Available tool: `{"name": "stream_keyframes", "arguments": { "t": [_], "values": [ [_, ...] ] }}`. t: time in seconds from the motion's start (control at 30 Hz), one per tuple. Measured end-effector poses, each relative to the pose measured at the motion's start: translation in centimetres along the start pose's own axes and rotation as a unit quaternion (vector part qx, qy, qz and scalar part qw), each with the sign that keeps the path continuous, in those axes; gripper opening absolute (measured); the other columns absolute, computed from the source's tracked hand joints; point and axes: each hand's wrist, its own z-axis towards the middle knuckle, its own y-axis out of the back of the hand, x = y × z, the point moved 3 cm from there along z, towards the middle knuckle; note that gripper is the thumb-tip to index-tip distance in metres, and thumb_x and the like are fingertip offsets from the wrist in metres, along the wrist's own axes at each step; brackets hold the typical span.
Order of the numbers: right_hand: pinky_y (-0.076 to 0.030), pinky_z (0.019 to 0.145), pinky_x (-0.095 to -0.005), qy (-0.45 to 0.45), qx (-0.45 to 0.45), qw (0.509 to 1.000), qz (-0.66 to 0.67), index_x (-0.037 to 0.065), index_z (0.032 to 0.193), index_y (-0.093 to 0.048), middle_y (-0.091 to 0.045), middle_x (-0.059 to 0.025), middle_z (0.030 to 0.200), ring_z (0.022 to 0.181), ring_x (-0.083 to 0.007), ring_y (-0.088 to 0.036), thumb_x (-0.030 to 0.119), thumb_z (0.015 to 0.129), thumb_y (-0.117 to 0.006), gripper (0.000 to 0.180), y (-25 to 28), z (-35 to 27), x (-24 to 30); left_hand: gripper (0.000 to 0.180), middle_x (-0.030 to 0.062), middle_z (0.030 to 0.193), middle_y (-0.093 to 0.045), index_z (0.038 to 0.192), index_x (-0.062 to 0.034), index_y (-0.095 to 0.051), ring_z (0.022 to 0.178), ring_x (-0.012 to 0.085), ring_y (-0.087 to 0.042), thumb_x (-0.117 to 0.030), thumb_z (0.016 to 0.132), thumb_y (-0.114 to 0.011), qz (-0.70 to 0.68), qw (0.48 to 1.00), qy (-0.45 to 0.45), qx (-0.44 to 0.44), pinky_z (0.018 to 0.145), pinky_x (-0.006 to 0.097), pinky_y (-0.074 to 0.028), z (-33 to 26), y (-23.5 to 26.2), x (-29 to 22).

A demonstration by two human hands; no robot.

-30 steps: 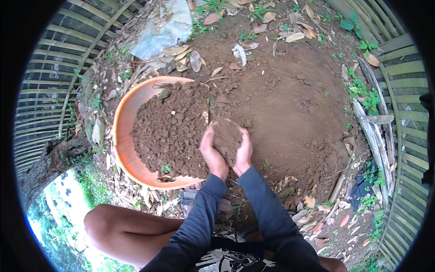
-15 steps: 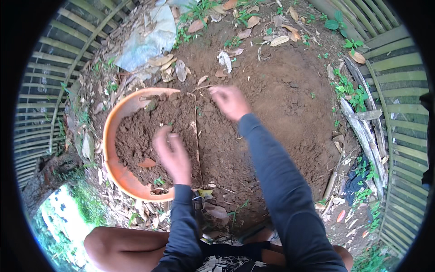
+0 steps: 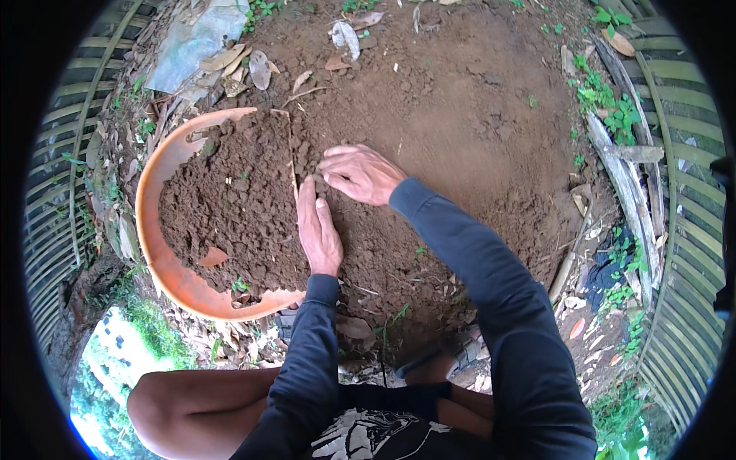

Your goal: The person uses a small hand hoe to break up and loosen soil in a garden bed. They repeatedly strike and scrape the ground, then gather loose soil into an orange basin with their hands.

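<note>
An orange plastic tub [image 3: 172,268], cut away on its right side, lies on the ground and holds a heap of loose brown soil [image 3: 238,192]. Just outside the tub's straight right edge, my left hand [image 3: 319,238] rests low on the dirt, its fingers stretched out and held close together. My right hand [image 3: 362,175] is beside it, a little farther away, with fingers bent and closed around loose soil. Small soil clumps [image 3: 320,184] show between the two hands. A reddish-brown leaf [image 3: 213,257] lies on the heap inside the tub.
Bare dug dirt [image 3: 460,138] spreads to the right. Weathered wood pieces [image 3: 625,192] lie at the right, before a bamboo fence [image 3: 690,207]; another slatted fence [image 3: 57,184] curves along the left. A clear plastic sheet [image 3: 195,46] and dry leaves lie at the far left.
Both hands have come down onto the soil and close together at the tub's right edge. My right hand moved nearer and my left hand moved off the heap. The view has shifted slightly.
</note>
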Motion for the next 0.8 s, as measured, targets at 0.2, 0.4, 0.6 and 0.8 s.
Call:
{"name": "stream_keyframes", "arguments": {
  "t": [0.2,0.4,0.6,0.8],
  "values": [
    [-0.041,0.116,-0.0471,-0.024,0.043,0.998,0.030,0.008,0.122,-0.074,-0.069,-0.0144,0.134,0.134,-0.0332,-0.057,0.028,0.105,-0.051,0.034,-0.4,-9.8,4.1,0.057,0.0196,0.160,-0.045,0.152,-0.0052,-0.051,0.152,0.0358,-0.037,-0.043,0.110,-0.039,0.052,0.997,0.002,0.053,0.127,0.052,-0.018,-7.5,0.6,-0.5],
    [-0.040,0.118,-0.0479,-0.129,-0.111,0.982,0.078,0.008,0.129,-0.072,-0.066,-0.0152,0.139,0.137,-0.0359,-0.054,0.026,0.106,-0.051,0.036,-1.6,-16.8,6.3,0.062,0.0228,0.160,-0.040,0.152,-0.0033,-0.049,0.151,0.0402,-0.033,-0.045,0.108,-0.042,0.036,0.999,0.028,0.008,0.125,0.052,-0.020,-12.9,-0.3,-0.7],
    [-0.044,0.114,-0.0436,-0.256,-0.301,0.878,0.271,0.001,0.125,-0.072,-0.071,-0.0182,0.131,0.130,-0.0339,-0.061,0.020,0.105,-0.045,0.039,-6.4,-17.6,9.9,0.057,0.0252,0.155,-0.043,0.147,0.0000,-0.052,0.146,0.0418,-0.038,-0.034,0.103,-0.043,-0.041,0.991,0.098,-0.075,0.123,0.050,-0.025,-13.6,-2.5,-2.2],
    [-0.045,0.111,-0.0370,-0.290,-0.382,0.645,0.595,-0.004,0.130,-0.067,-0.068,-0.0158,0.134,0.128,-0.0245,-0.062,0.025,0.106,-0.040,0.046,-9.2,-16.3,8.9,0.046,0.0234,0.144,-0.055,0.137,0.0051,-0.059,0.138,0.0391,-0.048,-0.023,0.105,-0.042,-0.152,0.973,0.147,-0.096,0.119,0.044,-0.033,-12.6,-3.0,-3.7]
  ]
}}
